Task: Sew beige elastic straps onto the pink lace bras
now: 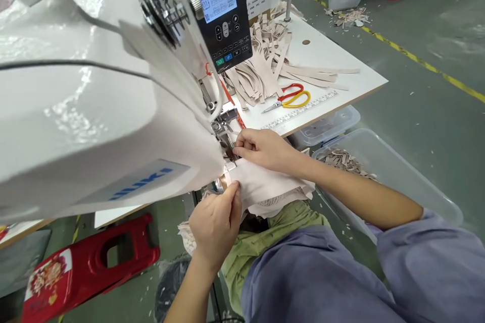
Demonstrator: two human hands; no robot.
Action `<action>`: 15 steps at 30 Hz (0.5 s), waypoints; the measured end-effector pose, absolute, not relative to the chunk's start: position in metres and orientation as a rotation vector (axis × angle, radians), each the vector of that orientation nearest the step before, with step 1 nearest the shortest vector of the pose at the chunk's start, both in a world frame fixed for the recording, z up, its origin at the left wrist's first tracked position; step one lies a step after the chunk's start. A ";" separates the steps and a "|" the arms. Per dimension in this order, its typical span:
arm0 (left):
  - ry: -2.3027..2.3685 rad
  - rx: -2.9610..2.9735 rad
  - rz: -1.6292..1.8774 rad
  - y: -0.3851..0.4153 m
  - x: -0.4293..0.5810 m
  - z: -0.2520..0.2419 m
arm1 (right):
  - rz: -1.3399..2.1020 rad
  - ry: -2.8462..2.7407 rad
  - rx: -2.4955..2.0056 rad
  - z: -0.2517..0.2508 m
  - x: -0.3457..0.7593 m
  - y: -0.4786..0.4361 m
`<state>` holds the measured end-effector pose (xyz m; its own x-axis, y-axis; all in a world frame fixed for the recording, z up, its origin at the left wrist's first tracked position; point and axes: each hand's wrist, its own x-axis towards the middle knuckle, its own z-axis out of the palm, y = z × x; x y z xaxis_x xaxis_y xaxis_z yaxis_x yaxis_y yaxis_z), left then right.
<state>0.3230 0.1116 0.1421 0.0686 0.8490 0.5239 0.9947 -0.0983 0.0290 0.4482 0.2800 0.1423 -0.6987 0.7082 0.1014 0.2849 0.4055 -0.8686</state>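
A pale pink fabric piece (265,184) lies at the needle area of a white sewing machine (94,126). My right hand (261,147) rests on top of the fabric, fingers bent and pinching it close to the presser foot (226,133). My left hand (215,222) is below the machine's front edge, fingers closed on the fabric's near edge and a narrow pink strip (228,179). The rest of the fabric hangs down toward my lap.
A heap of beige strips (265,65), red-and-yellow scissors (290,98) and a ruler (303,111) lie on the white table (341,60). The machine's control panel (223,12) faces me. Clear bins (397,171) with scraps stand at right, a red stool (91,262) at lower left.
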 end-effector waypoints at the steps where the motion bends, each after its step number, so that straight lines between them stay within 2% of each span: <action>1: -1.846 -2.019 -0.604 0.112 0.323 0.142 | 1.228 -2.213 -0.850 0.142 0.449 0.280; 8: -1.876 -2.051 -0.706 0.109 0.323 0.138 | 1.225 -2.195 -0.849 0.138 0.452 0.283; 15: -2.197 -1.981 -0.943 0.104 0.321 0.144 | 1.378 -2.007 -0.867 0.131 0.454 0.265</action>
<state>0.3208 0.1041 0.1440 -0.1855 0.8914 0.4135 0.9138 0.0017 0.4063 0.4540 0.2651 0.1312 -0.6408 0.7635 0.0800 0.1996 0.2663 -0.9430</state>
